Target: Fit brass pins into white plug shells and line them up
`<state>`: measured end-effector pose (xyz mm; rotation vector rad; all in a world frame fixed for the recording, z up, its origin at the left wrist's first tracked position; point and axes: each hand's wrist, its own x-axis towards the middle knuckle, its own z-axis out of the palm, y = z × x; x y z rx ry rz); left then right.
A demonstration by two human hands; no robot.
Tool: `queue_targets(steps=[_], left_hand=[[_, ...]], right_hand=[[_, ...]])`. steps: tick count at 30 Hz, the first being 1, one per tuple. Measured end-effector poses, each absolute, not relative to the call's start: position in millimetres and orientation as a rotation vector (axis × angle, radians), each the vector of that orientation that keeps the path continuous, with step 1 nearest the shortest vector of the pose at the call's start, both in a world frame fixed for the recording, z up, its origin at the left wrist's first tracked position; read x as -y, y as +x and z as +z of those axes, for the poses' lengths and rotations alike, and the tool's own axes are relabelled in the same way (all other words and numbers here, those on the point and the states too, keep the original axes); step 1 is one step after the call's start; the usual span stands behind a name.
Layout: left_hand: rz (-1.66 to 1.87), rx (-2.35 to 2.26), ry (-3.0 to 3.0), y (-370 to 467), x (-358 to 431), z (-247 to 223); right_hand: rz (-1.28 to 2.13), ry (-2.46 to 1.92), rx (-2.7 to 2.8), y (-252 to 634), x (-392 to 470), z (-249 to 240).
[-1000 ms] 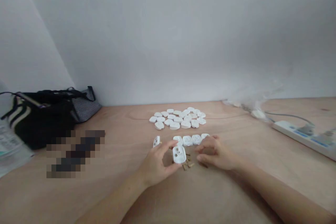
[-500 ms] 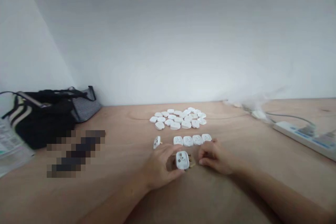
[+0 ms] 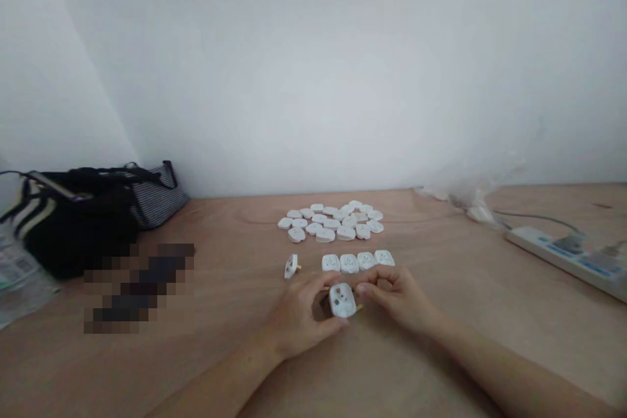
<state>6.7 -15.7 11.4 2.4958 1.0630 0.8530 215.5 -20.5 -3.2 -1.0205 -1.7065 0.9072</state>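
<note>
In my left hand [image 3: 304, 313] is a white three-pin plug body [image 3: 341, 300], gripped by its edges between thumb and fingers, with small openings in its face and brass pins jutting out to the right. My right hand [image 3: 399, 297] is closed in a pinch beside the pins, its fingertips touching or nearly touching them. Whatever lies between those fingertips is too small to make out. Just beyond my hands is a row of several white plug pieces [image 3: 349, 264]. Left of that row, another plug body [image 3: 291, 266] stands on its side, a brass pin pointing right.
Farther back on the wooden table [image 3: 235, 353] lies a loose cluster of white plug pieces [image 3: 325, 235]. A black bag [image 3: 83, 222] is at the left, near a blurred-out dark object [image 3: 147, 284]. On the right are a power strip [image 3: 563, 255] and a clear plastic bag [image 3: 473, 199].
My right hand has moved left, up to the pins of the plug body. The plug body has turned slightly in my left hand, which keeps its hold.
</note>
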Motion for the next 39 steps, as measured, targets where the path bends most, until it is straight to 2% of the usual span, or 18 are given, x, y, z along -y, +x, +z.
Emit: queue_targets(steps=[7,28,31,39], left_hand=[[0.854,-1.052,2.516,8,16,11],[0.944,-1.036,2.566,13,21,11],[0.954,-1.055,2.515,13,21,13],[0.984,-1.049,2.287,13,20,12]], right_hand=[[0.946,-1.041,1.462,200,26,-7],[0.163,-1.144,1.969,208,29,-4],[0.251,-1.123,1.923,216,27,-4],[0.800,-0.961,1.952,219,22,-6]])
